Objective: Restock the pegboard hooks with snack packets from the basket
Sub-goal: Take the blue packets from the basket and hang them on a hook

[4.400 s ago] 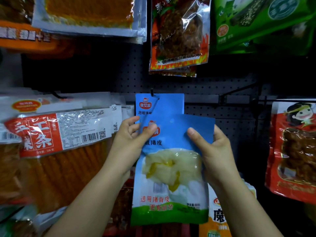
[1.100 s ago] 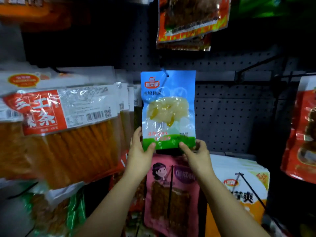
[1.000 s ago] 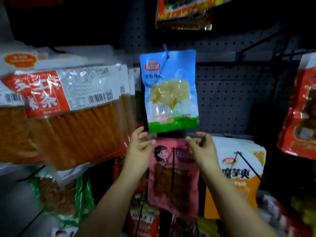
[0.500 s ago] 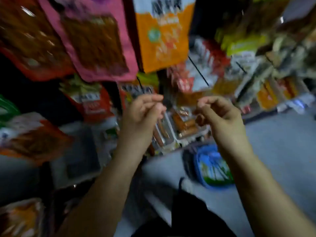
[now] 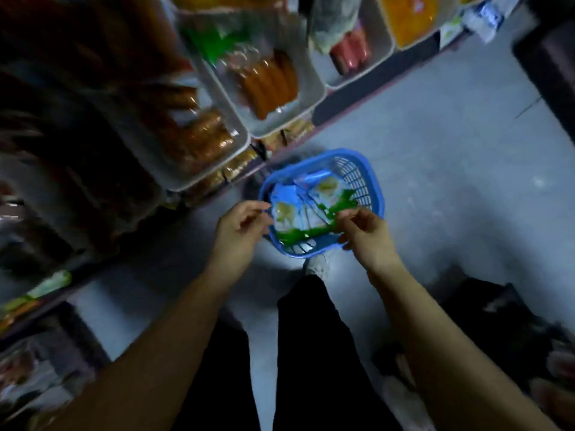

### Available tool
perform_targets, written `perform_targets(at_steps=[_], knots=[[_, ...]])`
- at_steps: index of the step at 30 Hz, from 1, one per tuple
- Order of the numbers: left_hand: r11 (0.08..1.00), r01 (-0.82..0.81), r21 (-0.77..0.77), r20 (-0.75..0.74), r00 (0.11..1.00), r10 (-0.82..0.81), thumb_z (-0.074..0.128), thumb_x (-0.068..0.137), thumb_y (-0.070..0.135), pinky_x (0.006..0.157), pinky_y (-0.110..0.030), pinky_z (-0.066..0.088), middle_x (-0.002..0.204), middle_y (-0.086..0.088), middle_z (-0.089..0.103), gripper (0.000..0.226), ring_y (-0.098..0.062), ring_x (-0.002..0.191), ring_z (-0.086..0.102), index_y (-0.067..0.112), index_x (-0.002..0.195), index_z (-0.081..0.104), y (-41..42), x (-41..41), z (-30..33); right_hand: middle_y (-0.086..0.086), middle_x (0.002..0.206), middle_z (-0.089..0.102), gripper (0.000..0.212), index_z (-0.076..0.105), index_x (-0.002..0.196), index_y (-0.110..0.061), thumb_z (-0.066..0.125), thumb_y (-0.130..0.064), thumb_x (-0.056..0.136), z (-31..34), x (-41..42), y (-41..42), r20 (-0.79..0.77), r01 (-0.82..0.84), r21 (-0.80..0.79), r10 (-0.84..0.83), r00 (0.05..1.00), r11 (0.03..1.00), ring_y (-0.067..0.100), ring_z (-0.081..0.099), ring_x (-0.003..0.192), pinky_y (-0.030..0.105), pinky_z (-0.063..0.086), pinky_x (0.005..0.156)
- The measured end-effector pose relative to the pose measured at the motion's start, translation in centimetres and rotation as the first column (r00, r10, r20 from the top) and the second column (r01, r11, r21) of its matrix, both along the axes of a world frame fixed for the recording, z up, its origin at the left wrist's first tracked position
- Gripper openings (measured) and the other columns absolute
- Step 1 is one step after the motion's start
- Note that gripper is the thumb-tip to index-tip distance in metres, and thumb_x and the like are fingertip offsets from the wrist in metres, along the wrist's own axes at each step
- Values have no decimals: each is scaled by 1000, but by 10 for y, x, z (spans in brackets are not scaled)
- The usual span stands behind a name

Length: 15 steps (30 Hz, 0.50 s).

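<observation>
A blue plastic basket (image 5: 370, 178) stands on the grey floor below me. Inside lie blue snack packets (image 5: 303, 209) with green bottoms and pale yellow contents. My left hand (image 5: 239, 231) hovers over the basket's left rim, fingers loosely curled and apart, holding nothing. My right hand (image 5: 364, 231) hovers over the basket's near right side, fingers loosely bent above the packets' green edge; it grips nothing that I can see. The pegboard and its hooks are out of view.
White shelf trays (image 5: 280, 88) with orange and red sausage packs run along the upper left, just beyond the basket. My dark trouser legs (image 5: 311, 353) and a pale shoe (image 5: 317, 265) sit right below the basket. Dark objects lie at the right.
My hands let go of the blue packet hanging on the pegboard hook and came down. My view swung from the pegboard down to the basket on the floor.
</observation>
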<state>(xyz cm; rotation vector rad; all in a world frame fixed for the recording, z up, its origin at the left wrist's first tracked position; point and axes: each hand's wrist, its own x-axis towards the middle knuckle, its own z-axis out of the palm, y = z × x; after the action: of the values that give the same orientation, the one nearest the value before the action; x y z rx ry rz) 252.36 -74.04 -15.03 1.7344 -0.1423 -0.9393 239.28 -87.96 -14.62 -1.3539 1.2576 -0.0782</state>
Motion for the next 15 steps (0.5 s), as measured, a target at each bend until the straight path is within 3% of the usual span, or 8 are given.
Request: perform_targets(at_steps=[3,6,8,10,13,15], knots=[[990,-49,136,-111,992,65,48,91,-8,55,-7,45,67,3,61,18,8,50,58,6,98,58,-49,-14,-94,7,65,59,27,53,69,-18,55,-2,90,-76,-9,-60,-159,-43,12,44,986,999,-3,53,42,11,41,45],[972,-9,237,-184,981,54,49,92,-4,58,-11,46,69,0,59,14,7,49,58,7,94,57,-91,-21,-197,13,84,65,20,57,72,-22,60,-11,89,-167,-12,-112,-261,-209,23,208,943,978,19,61,72,33,51,73],[961,26,276,-224,974,38,49,93,-2,60,-16,46,73,-1,57,20,3,52,57,15,85,56,-113,-23,-262,18,96,69,5,65,86,-14,61,-15,89,-230,-13,-139,-350,-360,25,346,871,932,29,64,87,42,50,87],[949,87,303,-257,966,-6,51,92,0,59,-18,46,73,1,57,20,-2,57,55,17,86,58,-132,-24,-323,19,106,69,20,67,105,-9,61,-21,89,-293,-18,-159,-469,-479,20,432,771,877,33,65,100,38,49,89],[925,165,342,-221,971,-92,55,91,1,60,-19,43,79,-5,59,18,-10,64,53,-1,108,61,-150,-28,-406,19,120,65,35,62,120,-13,63,-28,88,-375,-25,-178,-593,-585,43,492,637,810,33,58,114,34,43,91],[905,226,361,-202,966,-160,55,91,1,58,-20,39,88,-12,58,23,-15,66,50,-3,113,60,-161,-32,-451,21,129,58,43,57,129,-13,63,-29,89,-420,-29,-186,-625,-627,24,501,599,779,35,54,120,35,41,96]])
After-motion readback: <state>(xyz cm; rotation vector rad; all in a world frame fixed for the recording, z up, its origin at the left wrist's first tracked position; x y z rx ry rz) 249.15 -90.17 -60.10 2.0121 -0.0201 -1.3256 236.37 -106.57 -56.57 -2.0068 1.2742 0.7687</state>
